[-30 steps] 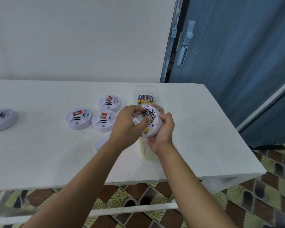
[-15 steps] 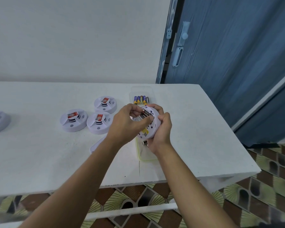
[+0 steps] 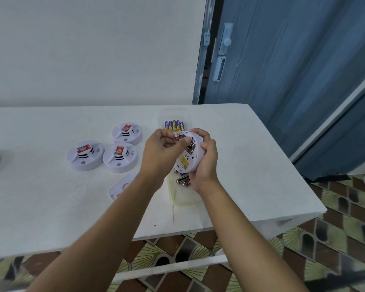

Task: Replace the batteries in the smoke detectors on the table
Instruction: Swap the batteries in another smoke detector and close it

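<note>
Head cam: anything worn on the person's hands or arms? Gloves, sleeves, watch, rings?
Nothing visible. The left hand and right hand are bare, no gloves, and no rings show. The left forearm and right forearm are uncovered down to the bottom frame edge: no sleeves, watch, bands or markings in view.

Labels on batteries [image 3: 174, 125] and detectors [image 3: 85, 157] blur beyond reading.

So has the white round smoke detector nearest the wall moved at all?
No. The white round smoke detector sits just left of the row of coloured batteries, as before; only the view shifted.
</note>
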A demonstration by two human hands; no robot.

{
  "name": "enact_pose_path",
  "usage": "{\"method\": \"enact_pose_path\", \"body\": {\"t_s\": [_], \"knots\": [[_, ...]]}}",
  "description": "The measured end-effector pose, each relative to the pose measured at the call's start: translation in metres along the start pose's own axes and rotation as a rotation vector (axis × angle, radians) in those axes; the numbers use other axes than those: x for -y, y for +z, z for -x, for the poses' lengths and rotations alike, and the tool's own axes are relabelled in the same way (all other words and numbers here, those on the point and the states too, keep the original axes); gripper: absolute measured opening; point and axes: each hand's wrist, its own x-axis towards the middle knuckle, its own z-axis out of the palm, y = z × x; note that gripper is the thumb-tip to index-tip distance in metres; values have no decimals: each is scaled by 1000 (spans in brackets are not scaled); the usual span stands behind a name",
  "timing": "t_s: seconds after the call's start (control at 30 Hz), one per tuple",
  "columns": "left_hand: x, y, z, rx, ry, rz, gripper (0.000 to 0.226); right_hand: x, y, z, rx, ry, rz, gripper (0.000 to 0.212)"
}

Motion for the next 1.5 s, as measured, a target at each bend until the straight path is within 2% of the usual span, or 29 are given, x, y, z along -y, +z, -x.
{"method": "enact_pose_path", "body": {"t_s": [0.17, 0.27, 0.33, 0.43, 0.57, 0.7, 0.83, 0.97, 1.07, 1.13, 1.27, 1.4, 1.5], "knots": [[1, 7, -3, -56, -24, 156, 23, 6, -10, 0, -89, -38, 12, 36], [1, 4, -4, -7, -48, 118, 22, 13, -19, 0, -154, -52, 23, 33], [6, -1, -4, 83, -49, -5, 22, 18, -26, -1, -209, -76, 24, 33], [17, -7, -3, 225, -31, -329, 19, 25, -34, -3, -278, -98, 13, 37], [32, -9, 4, 392, 87, -716, 15, 31, -42, -6, -335, -110, -23, 39], [45, -8, 10, 497, 284, -857, 13, 34, -46, -6, -365, -113, -40, 39], [52, -7, 12, 554, 353, -964, 16, 33, -49, -5, -361, -98, -49, 39], [58, -9, 10, 552, 434, -1029, 14, 31, -48, -5, -360, -69, -75, 40], [55, -11, 7, 535, 421, -1035, 10, 30, -48, -4, -338, -27, -116, 32], [51, -9, 7, 434, 394, -993, 10, 29, -48, -3, -303, 0, -138, 33], [36, 2, 7, 153, 469, -811, 18, 23, -45, -2, -230, 1, -133, 34], [23, 16, 8, 122, 459, -737, 36, 17, -43, -1, -147, -1, -115, 38], [21, 25, 9, 102, 433, -718, 39, 16, -40, 1, -106, -21, -109, 43]]}}
